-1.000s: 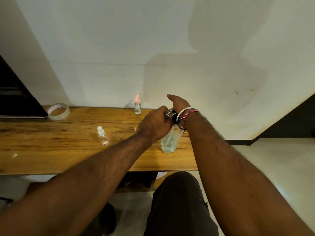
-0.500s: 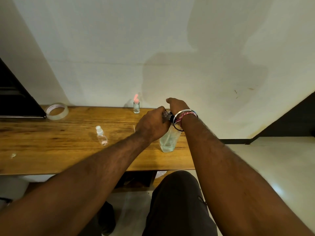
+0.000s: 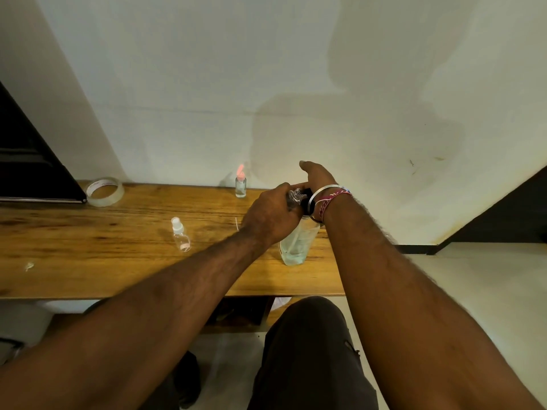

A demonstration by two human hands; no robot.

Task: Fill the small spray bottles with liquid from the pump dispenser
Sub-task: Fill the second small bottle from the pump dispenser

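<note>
A clear pump dispenser [image 3: 297, 245] with pale liquid stands near the right end of the wooden table [image 3: 88, 247]. My left hand [image 3: 270, 216] is closed around a small clear bottle [image 3: 294, 196], holding it at the dispenser's top. My right hand [image 3: 318, 176] rests over the black pump head, thumb raised; whether it grips the pump is hidden. A small spray bottle with a white cap [image 3: 180, 235] stands left of the dispenser. Another small bottle with a pink cap [image 3: 240, 184] stands at the wall.
A roll of clear tape [image 3: 104, 191] lies at the table's back left, beside a dark slanted panel [image 3: 32, 173]. A thin white straw-like piece [image 3: 236, 224] lies by my left hand. The table ends just right of the dispenser; the floor is below.
My right hand has risen slightly over the pump head compared with half a second ago. The left hand and the dispenser have stayed in place.
</note>
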